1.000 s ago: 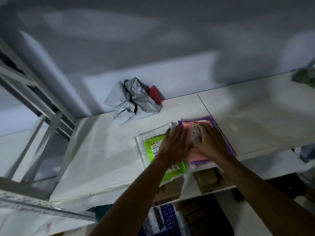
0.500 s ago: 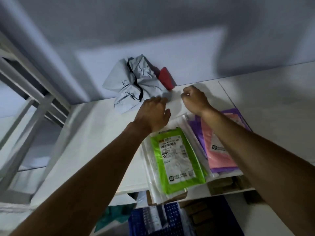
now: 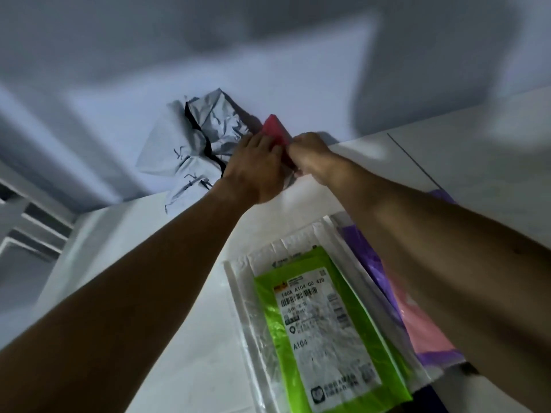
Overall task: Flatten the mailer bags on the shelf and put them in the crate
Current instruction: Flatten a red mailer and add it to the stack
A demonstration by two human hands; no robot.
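Reaching farther back than half a second ago: up off the bare strip of shelf in front of the crumpled heap and onto the red bag itself, with the view tipped lower over the flat stack.

Closes the left hand over the red bag's left edge, knuckles toward the camera, fingers bent, thumb laid against the red plastic; hides the fingertips behind the hand. Curls the right hand tight on the bag's lower right edge, pinching it. Brings the two hands close together, thumbs nearly touching.

Finds the red bag at the very back of the shelf, propped against the grey wall, one corner sticking up above the hands. Finds the crumpled grey bag just beside it on the left, up against the left hand, a black strip showing along a fold.

Shows, nearer the front edge, a flat stack: a green bag with a printed label marked A104, lying on a larger white bag. Shows just to the right a pink bag on a purple bag, both partly hidden under the right forearm.
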